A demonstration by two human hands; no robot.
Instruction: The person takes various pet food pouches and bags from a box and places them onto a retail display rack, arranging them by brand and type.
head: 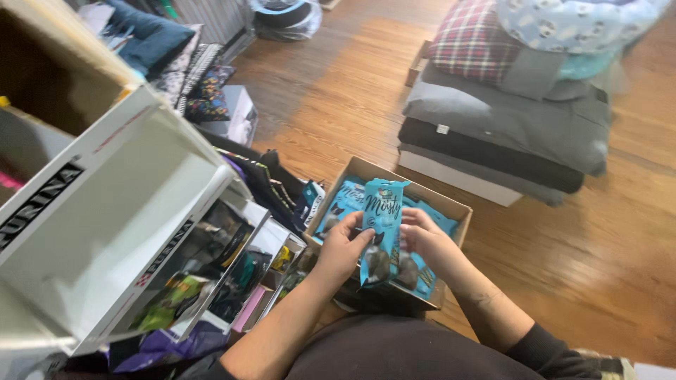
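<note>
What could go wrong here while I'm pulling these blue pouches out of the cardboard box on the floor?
The left hand and right hand pinch several blue pouches only by their edges above the cardboard box, so one might slip and fall back in or onto the wooden floor. The white shelf unit stands close beside the left arm, and the packets on its lower shelf look loosely placed, so an elbow bump could knock some off.
</note>
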